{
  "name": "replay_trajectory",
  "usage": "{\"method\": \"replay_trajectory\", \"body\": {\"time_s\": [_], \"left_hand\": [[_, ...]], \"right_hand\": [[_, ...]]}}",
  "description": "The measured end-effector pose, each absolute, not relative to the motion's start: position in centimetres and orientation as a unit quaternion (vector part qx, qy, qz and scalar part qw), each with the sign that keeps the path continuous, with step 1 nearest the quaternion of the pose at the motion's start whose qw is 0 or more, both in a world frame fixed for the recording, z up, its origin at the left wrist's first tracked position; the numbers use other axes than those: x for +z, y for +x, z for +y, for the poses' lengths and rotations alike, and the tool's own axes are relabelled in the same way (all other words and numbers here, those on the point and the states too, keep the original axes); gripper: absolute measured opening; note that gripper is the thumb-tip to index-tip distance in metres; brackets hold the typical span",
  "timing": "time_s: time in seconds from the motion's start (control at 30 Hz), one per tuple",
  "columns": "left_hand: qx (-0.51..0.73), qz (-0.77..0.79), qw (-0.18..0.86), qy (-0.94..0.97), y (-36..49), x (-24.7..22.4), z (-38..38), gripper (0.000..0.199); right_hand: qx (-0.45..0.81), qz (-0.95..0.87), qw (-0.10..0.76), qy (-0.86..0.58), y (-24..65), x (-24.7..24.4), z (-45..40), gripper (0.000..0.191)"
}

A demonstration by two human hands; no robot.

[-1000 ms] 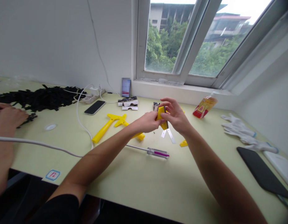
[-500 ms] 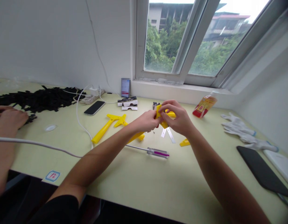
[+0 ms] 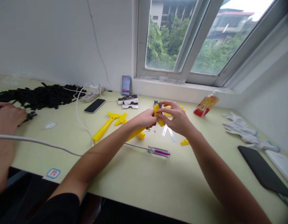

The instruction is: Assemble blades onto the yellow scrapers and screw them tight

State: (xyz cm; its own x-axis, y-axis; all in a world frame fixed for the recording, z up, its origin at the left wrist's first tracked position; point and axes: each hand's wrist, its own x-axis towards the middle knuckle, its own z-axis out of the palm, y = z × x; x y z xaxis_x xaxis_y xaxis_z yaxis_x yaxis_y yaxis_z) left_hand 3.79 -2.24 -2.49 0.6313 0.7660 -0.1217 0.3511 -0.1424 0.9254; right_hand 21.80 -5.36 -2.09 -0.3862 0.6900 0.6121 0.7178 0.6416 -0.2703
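Observation:
My left hand [image 3: 147, 118] is closed round a yellow plastic scraper part [image 3: 160, 122], held above the table. My right hand [image 3: 175, 116] touches this part from the right with thumb and fingers bent in a pinch; whether anything small sits between them I cannot make out. Below the hands lie two flat metal blades [image 3: 169, 133] and a few tiny screws [image 3: 154, 131]. A screwdriver [image 3: 158, 151] with a clear and purple handle lies nearer me. Yellow scrapers [image 3: 104, 127] rest to the left, some partly behind my left forearm. A small yellow piece [image 3: 185, 142] lies by my right wrist.
A phone [image 3: 95, 106], small boxes [image 3: 129, 100] and a propped screen [image 3: 126, 85] stand at the back. Black strips [image 3: 41, 96] are piled left, near another person's hand [image 3: 10, 115]. A white cable [image 3: 41, 143] crosses left. Right are a bottle [image 3: 205, 105] and gloves [image 3: 242, 132].
The yellow part has turned more upright and moved slightly left in my hands. My right hand's fingers have shifted left with it. The view has tilted slightly.

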Motion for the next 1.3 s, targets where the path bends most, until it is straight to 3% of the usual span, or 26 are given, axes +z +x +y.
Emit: {"method": "replay_trajectory", "body": {"time_s": [0.17,0.4,0.8,1.07,1.3], "left_hand": [[0.188,0.385,0.524,0.736,3.7,-2.6,-2.1,0.013],[0.188,0.413,0.488,0.745,4.0,-2.5,-2.4,0.015],[0.229,0.452,0.297,0.810,4.4,-3.1,-2.4,0.013],[0.223,0.451,0.370,0.781,4.5,-2.9,-2.7,0.011],[0.226,0.432,0.401,0.775,4.7,-2.6,-3.2,0.023]], "right_hand": [[-0.042,-0.858,0.338,-0.385,22.2,-2.0,-5.3,0.020],[-0.010,-0.836,0.365,-0.409,22.1,-2.3,-5.1,0.010],[-0.067,-0.822,0.374,-0.424,21.5,-2.3,-5.6,0.010],[-0.155,-0.820,0.365,-0.414,20.9,-2.9,-5.6,0.009],[-0.109,-0.780,0.462,-0.408,21.2,-3.3,-4.9,0.008]]}}
